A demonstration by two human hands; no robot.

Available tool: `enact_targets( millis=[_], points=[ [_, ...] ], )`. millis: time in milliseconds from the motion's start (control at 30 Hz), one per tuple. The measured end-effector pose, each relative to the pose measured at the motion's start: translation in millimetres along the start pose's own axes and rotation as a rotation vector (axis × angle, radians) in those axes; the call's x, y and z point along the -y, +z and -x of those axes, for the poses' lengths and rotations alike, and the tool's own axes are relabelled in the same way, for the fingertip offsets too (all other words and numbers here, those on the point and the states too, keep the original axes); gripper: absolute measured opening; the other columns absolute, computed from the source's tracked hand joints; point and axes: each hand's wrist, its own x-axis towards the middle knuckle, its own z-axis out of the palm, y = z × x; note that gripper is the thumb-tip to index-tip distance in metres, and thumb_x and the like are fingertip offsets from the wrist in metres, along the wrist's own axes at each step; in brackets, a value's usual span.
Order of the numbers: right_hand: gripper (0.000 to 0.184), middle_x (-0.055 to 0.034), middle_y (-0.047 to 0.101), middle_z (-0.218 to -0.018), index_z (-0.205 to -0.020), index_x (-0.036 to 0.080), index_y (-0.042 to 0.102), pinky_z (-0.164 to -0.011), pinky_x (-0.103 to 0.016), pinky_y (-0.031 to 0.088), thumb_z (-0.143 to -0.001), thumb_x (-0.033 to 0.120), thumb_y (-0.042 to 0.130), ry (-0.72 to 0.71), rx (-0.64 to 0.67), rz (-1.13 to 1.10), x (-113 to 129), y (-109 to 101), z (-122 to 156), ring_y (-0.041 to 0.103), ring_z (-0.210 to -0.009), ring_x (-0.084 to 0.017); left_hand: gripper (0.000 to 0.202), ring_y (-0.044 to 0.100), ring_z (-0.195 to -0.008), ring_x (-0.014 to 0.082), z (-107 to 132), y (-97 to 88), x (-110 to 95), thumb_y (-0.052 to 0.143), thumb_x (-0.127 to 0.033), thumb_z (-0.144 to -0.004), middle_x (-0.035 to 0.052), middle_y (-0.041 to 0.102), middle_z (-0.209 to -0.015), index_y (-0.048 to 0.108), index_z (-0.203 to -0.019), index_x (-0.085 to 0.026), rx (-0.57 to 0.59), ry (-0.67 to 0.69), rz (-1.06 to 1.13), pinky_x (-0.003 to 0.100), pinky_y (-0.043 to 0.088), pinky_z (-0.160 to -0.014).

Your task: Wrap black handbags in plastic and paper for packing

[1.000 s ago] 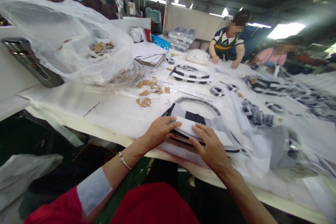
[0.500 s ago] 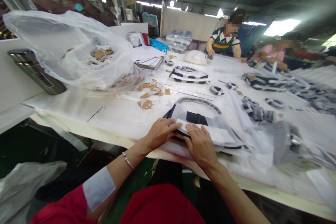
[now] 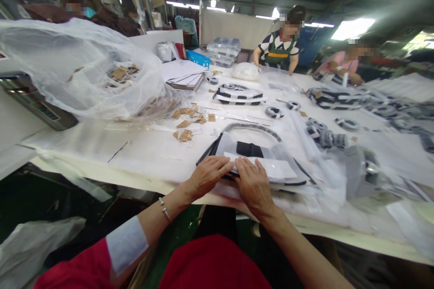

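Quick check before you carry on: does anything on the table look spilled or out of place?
Yes: loose brown card tags lie in small scattered clusters on the white table, right beside the slumped clear plastic bag that holds more of them. They look spilled rather than set out in order.

Right before me on the desk (image 3: 101,144) lies a plastic-wrapped packet (image 3: 267,171). Behind it sit cardboard tags (image 3: 185,135) to the left and rolled straps (image 3: 325,138) to the right, while a loose plastic bag (image 3: 77,70) lies farther left, just beside a stack of paper (image 3: 183,74).
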Motion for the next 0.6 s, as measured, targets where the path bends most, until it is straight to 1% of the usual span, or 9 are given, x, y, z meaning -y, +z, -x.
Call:
enact_targets(
  millis=[133, 200, 233, 300, 367, 400, 500, 567, 600],
  points=[
    [0.034, -0.0151, 0.066, -0.129, -0.128, 0.011, 0.059, -0.113, -0.048, 0.027, -0.096, 0.021, 0.053, 0.003, -0.021, 0.0, 2, 2, 0, 0.057, -0.123, -0.027, 0.035, 0.062, -0.113, 0.0202, 3, 7.4, -3, 0.048, -0.01, -0.095, 0.009, 0.069, -0.121, 0.06, -0.126, -0.02, -0.065, -0.123, 0.114, 0.036, 0.051, -0.096],
    [0.033, -0.0145, 0.066, -0.129, -0.127, 0.011, 0.059, -0.113, -0.048, 0.027, -0.096, 0.02, 0.053, 0.009, -0.042, -0.015, 2, 3, 0, 0.057, -0.123, -0.027, 0.033, 0.062, -0.114, 0.0207, 3, 6.7, -4, 0.052, -0.011, -0.092, 0.0087, 0.068, -0.121, 0.062, -0.122, -0.022, -0.078, -0.18, 0.225, 0.039, 0.05, -0.099],
    [0.032, -0.0143, 0.066, -0.129, -0.127, 0.012, 0.059, -0.113, -0.048, 0.027, -0.097, 0.021, 0.053, 0.015, -0.055, -0.026, 2, 4, 0, 0.057, -0.123, -0.027, 0.033, 0.06, -0.118, 0.0217, 3, 4.9, -4, 0.055, -0.014, -0.091, 0.0091, 0.066, -0.125, 0.063, -0.122, -0.022, -0.088, -0.238, 0.298, 0.041, 0.047, -0.103],
    [0.032, -0.0137, 0.066, -0.129, -0.127, 0.012, 0.059, -0.113, -0.048, 0.026, -0.098, 0.021, 0.051, 0.03, -0.084, -0.053, 2, 6, 1, 0.057, -0.123, -0.027, 0.038, 0.053, -0.129, 0.0252, 1, -0.7, -2, 0.061, -0.023, -0.088, 0.0109, 0.059, -0.137, 0.06, -0.126, -0.022, -0.125, -0.458, 0.465, 0.045, 0.041, -0.11],
    [0.032, -0.0131, 0.067, -0.128, -0.128, 0.012, 0.058, -0.114, -0.047, 0.024, -0.097, 0.02, 0.051, 0.04, -0.118, -0.074, 3, 9, 2, 0.057, -0.123, -0.026, 0.051, 0.049, -0.133, 0.0295, -2, -6.5, 2, 0.065, -0.038, -0.085, 0.0151, 0.054, -0.141, 0.055, -0.131, -0.018, -0.161, -0.779, 0.655, 0.048, 0.04, -0.111],
    [0.032, -0.0128, 0.067, -0.127, -0.128, 0.013, 0.058, -0.114, -0.047, 0.024, -0.097, 0.019, 0.051, 0.043, -0.138, -0.08, 4, 10, 2, 0.057, -0.122, -0.026, 0.059, 0.05, -0.131, 0.0312, -4, -8.9, 3, 0.067, -0.044, -0.083, 0.0174, 0.054, -0.14, 0.052, -0.132, -0.015, -0.153, -0.926, 0.746, 0.047, 0.042, -0.109],
    [0.034, -0.0107, 0.068, -0.126, -0.129, 0.014, 0.057, -0.115, -0.046, 0.022, -0.095, 0.016, 0.05, 0.046, -0.21, -0.082, 7, 14, 4, 0.057, -0.122, -0.025, 0.081, 0.06, -0.118, 0.0348, -12, -14.4, 7, 0.07, -0.058, -0.075, 0.0207, 0.062, -0.127, 0.044, -0.137, -0.012, -0.018, -1.231, 0.969, 0.044, 0.053, -0.092],
    [0.038, -0.0086, 0.068, -0.126, -0.131, 0.016, 0.056, -0.117, -0.045, 0.019, -0.093, 0.014, 0.05, 0.035, -0.262, -0.068, 8, 18, 6, 0.056, -0.122, -0.024, 0.092, 0.065, -0.108, 0.0354, -18, -17.3, 6, 0.072, -0.063, -0.071, 0.0187, 0.066, -0.121, 0.037, -0.142, -0.016, 0.07, -1.362, 1.055, 0.043, 0.057, -0.079],
    [0.04, -0.0079, 0.068, -0.126, -0.132, 0.017, 0.055, -0.117, -0.045, 0.017, -0.092, 0.014, 0.05, 0.022, -0.282, -0.052, 7, 20, 7, 0.056, -0.122, -0.024, 0.096, 0.067, -0.104, 0.0353, -20, -18.6, 6, 0.072, -0.064, -0.069, 0.0174, 0.066, -0.121, 0.033, -0.144, -0.018, 0.094, -1.398, 1.083, 0.042, 0.057, -0.074]
  ],
)
